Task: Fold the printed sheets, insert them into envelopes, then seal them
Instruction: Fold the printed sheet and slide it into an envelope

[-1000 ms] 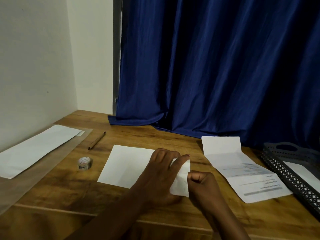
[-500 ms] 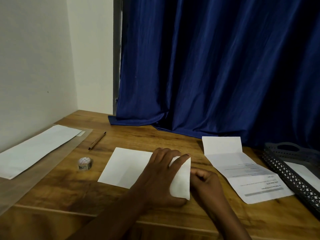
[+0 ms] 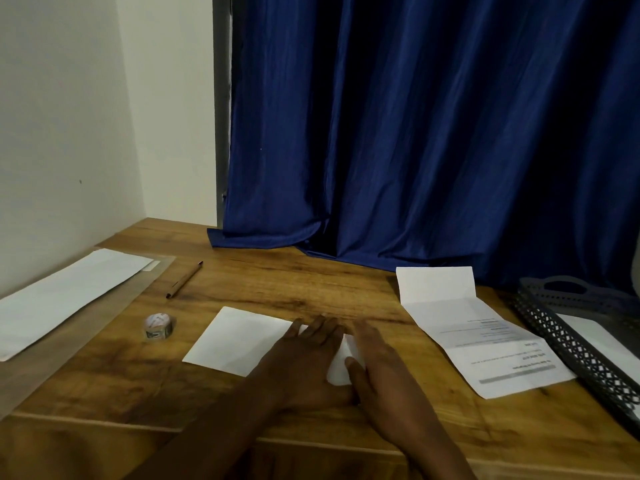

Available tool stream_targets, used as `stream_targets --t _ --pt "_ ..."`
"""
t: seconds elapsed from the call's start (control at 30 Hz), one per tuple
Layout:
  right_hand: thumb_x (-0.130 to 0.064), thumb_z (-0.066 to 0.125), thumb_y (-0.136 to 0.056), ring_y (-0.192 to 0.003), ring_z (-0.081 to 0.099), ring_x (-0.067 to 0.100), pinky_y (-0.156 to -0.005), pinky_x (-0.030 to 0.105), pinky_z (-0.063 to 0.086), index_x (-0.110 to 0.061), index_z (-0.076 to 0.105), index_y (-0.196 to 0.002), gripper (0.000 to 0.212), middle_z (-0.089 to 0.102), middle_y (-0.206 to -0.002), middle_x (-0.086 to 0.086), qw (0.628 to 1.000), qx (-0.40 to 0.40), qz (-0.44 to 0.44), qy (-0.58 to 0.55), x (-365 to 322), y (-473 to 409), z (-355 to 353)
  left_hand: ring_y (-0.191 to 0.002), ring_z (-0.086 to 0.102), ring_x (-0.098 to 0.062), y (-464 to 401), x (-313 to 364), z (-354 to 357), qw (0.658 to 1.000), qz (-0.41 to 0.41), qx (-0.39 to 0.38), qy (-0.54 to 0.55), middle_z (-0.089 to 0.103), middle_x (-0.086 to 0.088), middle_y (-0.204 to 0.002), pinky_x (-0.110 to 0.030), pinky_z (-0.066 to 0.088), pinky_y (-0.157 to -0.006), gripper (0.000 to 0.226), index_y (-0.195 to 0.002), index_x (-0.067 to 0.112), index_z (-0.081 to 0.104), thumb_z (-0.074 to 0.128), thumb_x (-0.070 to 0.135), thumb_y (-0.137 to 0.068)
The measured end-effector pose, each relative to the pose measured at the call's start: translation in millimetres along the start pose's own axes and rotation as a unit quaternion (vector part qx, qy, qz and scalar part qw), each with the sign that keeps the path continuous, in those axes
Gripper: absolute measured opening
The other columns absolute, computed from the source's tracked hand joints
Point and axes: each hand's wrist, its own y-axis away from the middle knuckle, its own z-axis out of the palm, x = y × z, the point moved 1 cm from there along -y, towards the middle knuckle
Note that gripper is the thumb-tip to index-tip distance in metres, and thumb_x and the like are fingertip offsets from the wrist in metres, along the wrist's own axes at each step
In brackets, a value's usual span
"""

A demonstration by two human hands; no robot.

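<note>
Envelopes (image 3: 65,299) lie at the far left of the wooden surface (image 3: 311,282), then a pen (image 3: 184,280) and a tape roll (image 3: 158,326). Mid-surface, the left hand (image 3: 308,362) and right hand (image 3: 381,372) press flat, fingers straight, on a folded sheet (image 3: 239,341). Right of them lies a printed sheet (image 3: 485,344), then a black tray (image 3: 571,344)

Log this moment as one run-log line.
step: folding sheet | left hand: flat, pressing folded sheet | right hand: flat on its right end | printed sheet: unfolded, beside tray | envelope: untouched
</note>
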Motion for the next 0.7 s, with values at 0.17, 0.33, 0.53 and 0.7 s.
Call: stream_targets --t 0.17,0.33,0.53,0.7 --pt "-0.047 0.027 -0.103 -0.147 0.028 0.001 -0.125 0.034 0.016 -0.040 0.027 -0.156 0.054 0.036 -0.160 -0.017 0.998 -0.046 -0.012 0.027 -1.4 -2.3 0.0 -0.150 -0.007 0.000 1.6 -7.3 -0.7 0.997 -0.006 0.021 0.080 -0.004 0.009 -0.170 -0.035 -0.001 -0.125 0.117 -0.161 0.031 -0.007 0.050 0.087 -0.075" --pt "-0.051 0.033 -0.104 -0.148 0.028 0.003 -0.122 0.030 0.011 -0.038 0.034 -0.154 0.052 0.035 -0.161 -0.014 0.997 -0.041 -0.013 0.068 -3.1 -1.4 0.8 -0.148 0.008 0.006 15.0 -16.8 -14.9 0.964 -0.004 0.052 0.262 -0.001 0.034 -0.163 -0.033 0.023 -0.122 0.114 -0.149 0.065 -0.007 0.076 0.073 -0.070" --pt "-0.060 0.031 -0.102 -0.150 0.023 0.005 -0.122 0.030 0.010 -0.041 0.024 -0.156 0.057 0.024 -0.165 -0.015 0.994 -0.064 0.000 0.088 -6.8 0.6 -0.6 -0.146 -0.016 0.013 58.0 -37.5 -31.1 0.992 -0.016 0.058 0.111 -0.016 0.037 -0.159 -0.030 0.001 -0.124 0.097 -0.156 0.053 0.002 0.049 0.088 -0.078" --pt "-0.084 0.021 -0.088 -0.142 -0.006 -0.011 -0.120 0.029 0.003 -0.052 -0.002 -0.155 0.077 -0.013 -0.157 -0.036 0.990 -0.110 -0.045 0.080 -13.9 16.0 -7.3 -0.145 -0.030 0.006 130.6 -61.1 -29.3 0.997 -0.071 -0.007 0.034 -0.027 0.037 -0.156 -0.034 -0.010 -0.124 0.086 -0.153 0.060 -0.005 0.019 0.096 -0.079"
